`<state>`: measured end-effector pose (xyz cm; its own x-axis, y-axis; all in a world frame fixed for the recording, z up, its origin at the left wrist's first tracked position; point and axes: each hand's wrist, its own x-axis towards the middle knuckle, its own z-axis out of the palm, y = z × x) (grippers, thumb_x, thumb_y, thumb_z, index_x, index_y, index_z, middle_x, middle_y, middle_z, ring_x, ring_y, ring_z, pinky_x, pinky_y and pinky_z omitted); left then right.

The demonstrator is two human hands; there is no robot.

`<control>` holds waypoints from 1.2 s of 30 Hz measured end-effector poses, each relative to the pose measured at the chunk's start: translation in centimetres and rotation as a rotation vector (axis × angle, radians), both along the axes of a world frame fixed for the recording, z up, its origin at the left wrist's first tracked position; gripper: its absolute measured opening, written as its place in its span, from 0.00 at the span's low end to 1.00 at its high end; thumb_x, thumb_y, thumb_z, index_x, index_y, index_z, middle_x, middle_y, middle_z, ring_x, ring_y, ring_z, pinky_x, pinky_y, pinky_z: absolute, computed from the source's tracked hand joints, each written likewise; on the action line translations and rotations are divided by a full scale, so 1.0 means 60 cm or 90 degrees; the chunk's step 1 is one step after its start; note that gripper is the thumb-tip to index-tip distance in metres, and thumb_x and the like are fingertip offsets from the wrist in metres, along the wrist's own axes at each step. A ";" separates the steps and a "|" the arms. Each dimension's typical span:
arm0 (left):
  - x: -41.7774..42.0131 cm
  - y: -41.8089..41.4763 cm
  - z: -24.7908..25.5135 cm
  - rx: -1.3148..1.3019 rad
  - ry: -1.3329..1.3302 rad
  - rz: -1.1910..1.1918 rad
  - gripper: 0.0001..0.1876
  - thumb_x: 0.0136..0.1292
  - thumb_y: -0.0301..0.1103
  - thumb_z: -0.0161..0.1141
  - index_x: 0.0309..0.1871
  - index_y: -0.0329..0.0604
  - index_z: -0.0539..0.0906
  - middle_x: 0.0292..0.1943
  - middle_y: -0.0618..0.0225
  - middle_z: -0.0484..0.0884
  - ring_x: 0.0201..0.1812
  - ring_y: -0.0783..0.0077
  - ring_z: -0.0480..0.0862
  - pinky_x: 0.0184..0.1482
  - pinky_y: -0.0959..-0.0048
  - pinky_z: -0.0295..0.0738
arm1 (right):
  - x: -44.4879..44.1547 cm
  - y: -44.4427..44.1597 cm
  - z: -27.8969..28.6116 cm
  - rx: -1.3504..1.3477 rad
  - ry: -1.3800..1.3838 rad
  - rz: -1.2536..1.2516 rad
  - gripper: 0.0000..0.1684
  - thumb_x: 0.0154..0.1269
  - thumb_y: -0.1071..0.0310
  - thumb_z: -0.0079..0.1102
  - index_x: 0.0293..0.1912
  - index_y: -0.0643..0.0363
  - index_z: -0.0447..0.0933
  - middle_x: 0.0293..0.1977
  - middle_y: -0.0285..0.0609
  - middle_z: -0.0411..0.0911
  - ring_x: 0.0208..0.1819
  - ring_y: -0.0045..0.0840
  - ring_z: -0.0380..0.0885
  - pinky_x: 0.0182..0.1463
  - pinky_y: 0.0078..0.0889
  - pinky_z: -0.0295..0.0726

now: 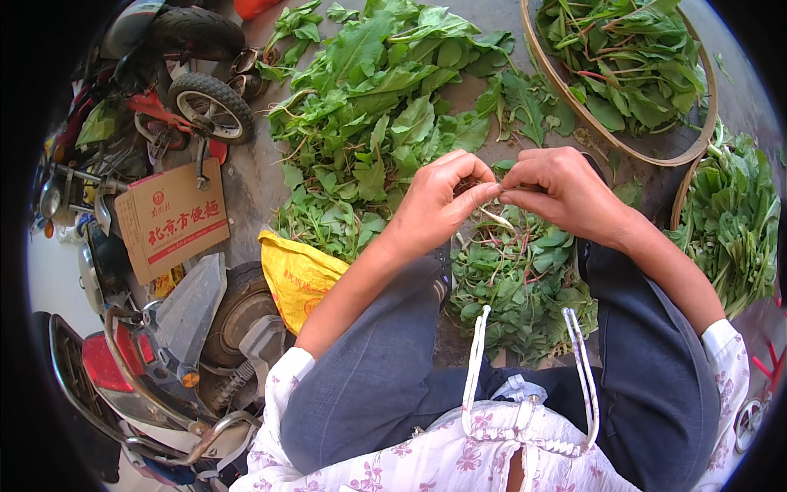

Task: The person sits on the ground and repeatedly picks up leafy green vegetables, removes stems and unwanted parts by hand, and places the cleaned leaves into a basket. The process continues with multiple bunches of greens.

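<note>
In front of my knees, my left hand point(446, 195) and my right hand point(562, 192) meet with thumbs and bent fingers pinched tip to tip. Whatever may be between the fingertips is too small and covered to make out. Just below them, a pale thin root point(497, 218) lies on top of a low heap of leafy greens point(516, 283) with reddish stems, between my legs. Beyond my left hand spreads a larger pile of uprooted leafy greens point(381, 98), with broad leaves and thin roots showing.
A round wooden-rimmed basket point(679, 161) holds greens at the upper right. More bundled greens point(731, 227) lie right of my right arm. At left are a yellow plastic sack point(301, 277), a printed cardboard box point(175, 218), a parked scooter point(129, 363) and a small bicycle wheel point(212, 109).
</note>
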<state>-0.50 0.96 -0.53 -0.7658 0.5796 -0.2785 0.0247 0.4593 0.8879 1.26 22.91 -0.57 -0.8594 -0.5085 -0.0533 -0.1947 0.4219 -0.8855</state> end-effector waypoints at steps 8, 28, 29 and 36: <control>0.017 -0.012 -0.035 0.394 -0.570 0.146 0.09 0.73 0.37 0.59 0.45 0.42 0.80 0.36 0.77 0.78 0.37 0.84 0.73 0.42 0.80 0.69 | -0.005 -0.001 -0.003 -0.063 0.153 0.029 0.06 0.58 0.68 0.68 0.32 0.58 0.79 0.23 0.40 0.72 0.28 0.34 0.74 0.34 0.35 0.69; 0.045 0.002 -0.059 0.024 0.165 -0.038 0.07 0.61 0.26 0.65 0.42 0.36 0.84 0.32 0.63 0.81 0.31 0.67 0.81 0.34 0.70 0.76 | 0.024 0.000 -0.051 0.139 0.172 0.090 0.11 0.59 0.64 0.65 0.27 0.58 0.75 0.24 0.42 0.75 0.30 0.40 0.77 0.38 0.41 0.70; 0.047 0.004 -0.061 0.014 0.207 -0.059 0.07 0.61 0.25 0.65 0.42 0.36 0.84 0.32 0.62 0.81 0.31 0.65 0.81 0.35 0.69 0.76 | 0.026 -0.002 -0.053 0.145 0.174 0.094 0.10 0.59 0.65 0.65 0.26 0.58 0.75 0.24 0.42 0.75 0.30 0.39 0.77 0.38 0.41 0.70; 0.052 0.016 -0.063 -0.057 0.344 -0.091 0.08 0.52 0.25 0.66 0.35 0.38 0.80 0.31 0.60 0.77 0.35 0.55 0.79 0.37 0.62 0.76 | 0.028 -0.007 -0.054 0.187 0.190 0.107 0.08 0.55 0.69 0.62 0.24 0.57 0.74 0.23 0.41 0.74 0.30 0.38 0.77 0.38 0.39 0.69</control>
<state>2.65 1.92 -4.33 -0.7288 0.6801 0.0792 0.5328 0.4907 0.6894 2.97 22.51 -3.80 -0.7656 -0.6430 0.0208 -0.5107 0.5878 -0.6274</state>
